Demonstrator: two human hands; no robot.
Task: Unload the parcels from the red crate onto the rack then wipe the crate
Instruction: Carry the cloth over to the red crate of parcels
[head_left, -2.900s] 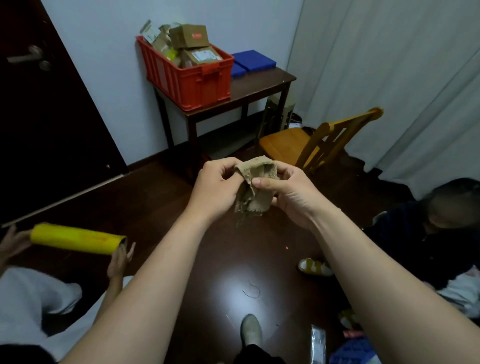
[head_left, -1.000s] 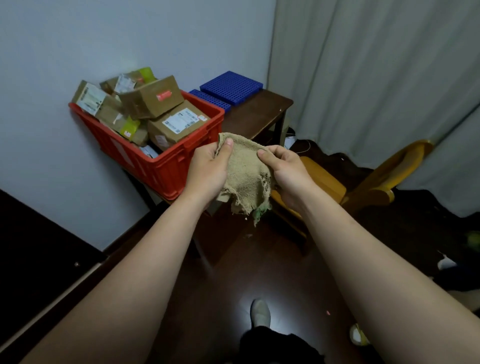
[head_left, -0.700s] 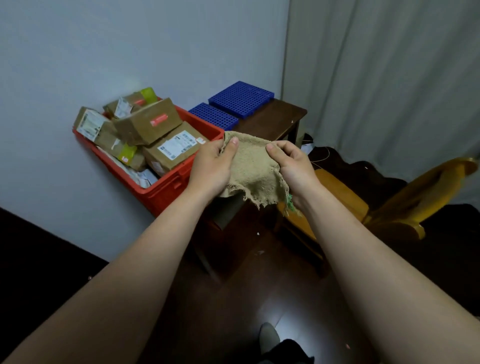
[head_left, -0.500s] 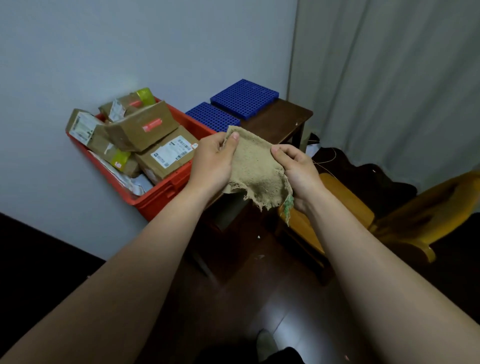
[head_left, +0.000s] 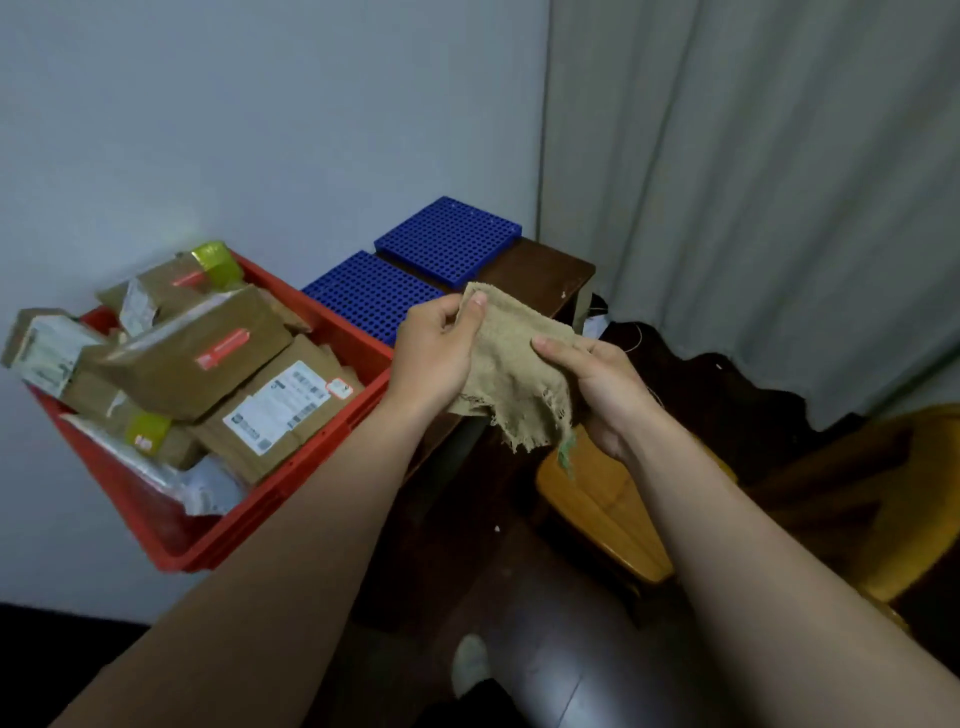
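Observation:
A red crate (head_left: 291, 499) stands on a dark wooden table (head_left: 540, 270) against the wall, at the left. Several brown cardboard parcels (head_left: 208, 358) with labels are piled inside it, above the rim. Between my hands, just right of the crate's near corner, hangs a frayed tan burlap cloth (head_left: 514, 374). My left hand (head_left: 436, 353) pinches its upper left edge with thumb on top. My right hand (head_left: 597, 384) grips its right side.
Two blue perforated trays (head_left: 447, 234) lie on the table behind the cloth. A yellow wooden chair (head_left: 613, 509) stands below and right of the table. Grey curtains (head_left: 753, 182) hang at the right. My shoe (head_left: 467, 665) shows on the dark floor.
I have come closer to the table and crate, which now sit lower left in view. Both hands have kept the cloth and spread it wider in front of the table.

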